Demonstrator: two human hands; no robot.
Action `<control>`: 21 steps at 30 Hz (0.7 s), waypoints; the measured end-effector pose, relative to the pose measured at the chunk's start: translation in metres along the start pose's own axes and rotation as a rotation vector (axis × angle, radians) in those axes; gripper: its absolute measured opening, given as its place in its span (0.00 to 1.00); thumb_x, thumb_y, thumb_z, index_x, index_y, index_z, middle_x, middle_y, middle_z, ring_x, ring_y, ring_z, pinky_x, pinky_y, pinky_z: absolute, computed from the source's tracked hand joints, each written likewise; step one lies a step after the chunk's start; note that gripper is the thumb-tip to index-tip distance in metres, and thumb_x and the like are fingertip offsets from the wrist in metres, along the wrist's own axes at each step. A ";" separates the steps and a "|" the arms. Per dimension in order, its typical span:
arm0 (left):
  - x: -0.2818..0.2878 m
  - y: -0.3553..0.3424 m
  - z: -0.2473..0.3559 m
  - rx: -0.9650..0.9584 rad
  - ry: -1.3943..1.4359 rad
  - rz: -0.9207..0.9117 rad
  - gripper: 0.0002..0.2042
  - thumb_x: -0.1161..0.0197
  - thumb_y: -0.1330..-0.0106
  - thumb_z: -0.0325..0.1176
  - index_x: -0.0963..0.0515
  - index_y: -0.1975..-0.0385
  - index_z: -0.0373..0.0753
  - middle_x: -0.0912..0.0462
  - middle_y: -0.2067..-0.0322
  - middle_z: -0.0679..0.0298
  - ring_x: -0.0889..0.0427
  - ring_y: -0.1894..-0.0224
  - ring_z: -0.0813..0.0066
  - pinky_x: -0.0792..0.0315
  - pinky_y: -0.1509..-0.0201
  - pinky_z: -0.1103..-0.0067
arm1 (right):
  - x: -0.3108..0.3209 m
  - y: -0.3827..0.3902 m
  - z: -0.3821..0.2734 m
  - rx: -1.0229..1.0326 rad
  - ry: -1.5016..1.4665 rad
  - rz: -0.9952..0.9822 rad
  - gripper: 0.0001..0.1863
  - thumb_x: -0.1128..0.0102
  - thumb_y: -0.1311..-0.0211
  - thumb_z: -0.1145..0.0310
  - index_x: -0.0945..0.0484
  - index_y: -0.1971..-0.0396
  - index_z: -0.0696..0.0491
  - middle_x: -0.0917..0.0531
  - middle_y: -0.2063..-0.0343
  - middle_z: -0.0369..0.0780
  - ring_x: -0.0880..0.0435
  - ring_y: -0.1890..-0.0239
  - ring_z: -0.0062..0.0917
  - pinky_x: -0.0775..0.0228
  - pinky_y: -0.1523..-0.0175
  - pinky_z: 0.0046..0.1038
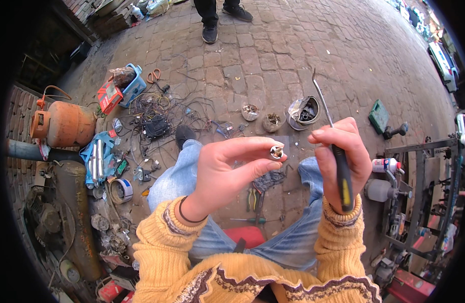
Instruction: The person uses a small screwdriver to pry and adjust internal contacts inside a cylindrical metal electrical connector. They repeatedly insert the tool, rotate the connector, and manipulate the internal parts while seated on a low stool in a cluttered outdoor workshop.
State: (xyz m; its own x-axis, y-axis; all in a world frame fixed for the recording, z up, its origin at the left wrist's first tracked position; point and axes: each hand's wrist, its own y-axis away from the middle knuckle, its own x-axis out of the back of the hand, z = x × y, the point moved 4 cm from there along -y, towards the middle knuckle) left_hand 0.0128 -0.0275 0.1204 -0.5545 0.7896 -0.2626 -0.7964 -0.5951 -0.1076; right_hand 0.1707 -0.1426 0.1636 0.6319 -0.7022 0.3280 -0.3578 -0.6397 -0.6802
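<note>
We are making out no readable words or numbers, only printed patches: we are seeing pale marks on a red carton [110,97] toward the far left corner of the paving [283,60], a blue-and-white label on a round tub [122,191] nearer its left edge, and coloured print on a white bottle [384,165] by the left edge of a metal rack [419,146].

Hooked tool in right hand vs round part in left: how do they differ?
Shape: the hooked tool is long and slender with a bent tip; the round part shows a circular end.
Colour: the hooked tool has a black-and-yellow handle; the round part has a silvery rim, yellowish inside.
Grip: the right hand wraps the hooked tool's handle; the left hand's fingertips pinch the round part.
Shared: both held off the ground.
</note>
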 end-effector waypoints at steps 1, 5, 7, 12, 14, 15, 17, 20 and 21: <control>0.000 0.000 0.000 0.011 -0.007 -0.001 0.14 0.33 0.38 0.16 0.18 0.52 0.27 0.12 0.58 0.54 0.11 0.57 0.68 0.17 0.51 0.76 | -0.006 -0.001 0.000 0.034 0.184 -0.039 0.09 0.34 0.43 0.69 0.14 0.63 0.53 0.15 0.71 0.34 0.23 0.67 0.25 0.31 0.61 0.25; 0.001 0.001 0.000 0.014 -0.038 -0.017 0.13 0.30 0.39 0.19 0.16 0.53 0.29 0.11 0.59 0.59 0.11 0.57 0.74 0.18 0.51 0.80 | -0.017 0.000 -0.008 0.167 0.245 -0.109 0.20 0.32 0.65 0.69 0.12 0.64 0.50 0.15 0.68 0.32 0.23 0.67 0.26 0.29 0.61 0.26; 0.002 0.001 0.000 0.010 -0.056 -0.021 0.14 0.30 0.39 0.19 0.16 0.53 0.29 0.11 0.58 0.59 0.11 0.57 0.74 0.18 0.52 0.81 | -0.016 0.000 -0.010 0.200 0.266 -0.113 0.19 0.32 0.66 0.70 0.12 0.66 0.50 0.15 0.70 0.32 0.23 0.68 0.27 0.29 0.62 0.26; 0.004 0.001 -0.002 0.002 -0.127 -0.007 0.14 0.28 0.41 0.21 0.15 0.54 0.31 0.11 0.59 0.59 0.11 0.59 0.75 0.19 0.54 0.82 | -0.017 0.000 -0.014 0.258 0.356 -0.104 0.17 0.27 0.62 0.82 0.15 0.68 0.50 0.15 0.73 0.34 0.23 0.70 0.29 0.29 0.64 0.26; 0.004 -0.001 -0.001 -0.064 -0.186 -0.009 0.14 0.28 0.41 0.21 0.15 0.54 0.31 0.11 0.59 0.59 0.12 0.60 0.76 0.19 0.55 0.82 | -0.016 0.001 -0.018 0.279 0.409 -0.088 0.16 0.28 0.63 0.81 0.16 0.69 0.50 0.16 0.74 0.34 0.24 0.71 0.29 0.30 0.65 0.26; 0.003 -0.001 0.000 -0.099 -0.218 -0.008 0.14 0.28 0.41 0.21 0.15 0.54 0.32 0.11 0.59 0.60 0.12 0.61 0.76 0.19 0.56 0.82 | -0.016 0.001 -0.020 0.282 0.434 -0.081 0.16 0.28 0.63 0.81 0.16 0.70 0.50 0.17 0.75 0.34 0.24 0.71 0.29 0.30 0.65 0.26; 0.004 -0.002 -0.001 -0.114 -0.297 0.021 0.14 0.28 0.41 0.21 0.16 0.54 0.32 0.12 0.59 0.60 0.12 0.60 0.76 0.19 0.56 0.82 | -0.016 0.002 -0.023 0.287 0.485 -0.065 0.16 0.30 0.63 0.81 0.17 0.70 0.50 0.18 0.75 0.34 0.24 0.71 0.30 0.31 0.66 0.26; 0.004 -0.003 -0.002 -0.103 -0.299 0.049 0.14 0.28 0.40 0.21 0.16 0.54 0.32 0.12 0.59 0.61 0.13 0.59 0.76 0.19 0.56 0.81 | -0.018 0.003 -0.021 0.259 0.449 -0.032 0.15 0.31 0.65 0.81 0.18 0.71 0.50 0.18 0.76 0.34 0.25 0.72 0.30 0.31 0.66 0.27; 0.004 -0.003 -0.002 -0.094 -0.278 0.058 0.14 0.29 0.40 0.21 0.16 0.54 0.32 0.12 0.58 0.61 0.13 0.59 0.76 0.19 0.55 0.81 | -0.018 0.003 -0.020 0.251 0.429 -0.025 0.15 0.32 0.64 0.82 0.18 0.71 0.51 0.18 0.76 0.34 0.25 0.72 0.30 0.31 0.66 0.27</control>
State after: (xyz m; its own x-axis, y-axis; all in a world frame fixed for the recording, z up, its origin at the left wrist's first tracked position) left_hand 0.0131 -0.0226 0.1175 -0.6538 0.7567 0.0005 -0.7426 -0.6415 -0.1922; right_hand 0.1439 -0.1381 0.1686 0.2792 -0.7866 0.5508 -0.1360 -0.6002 -0.7882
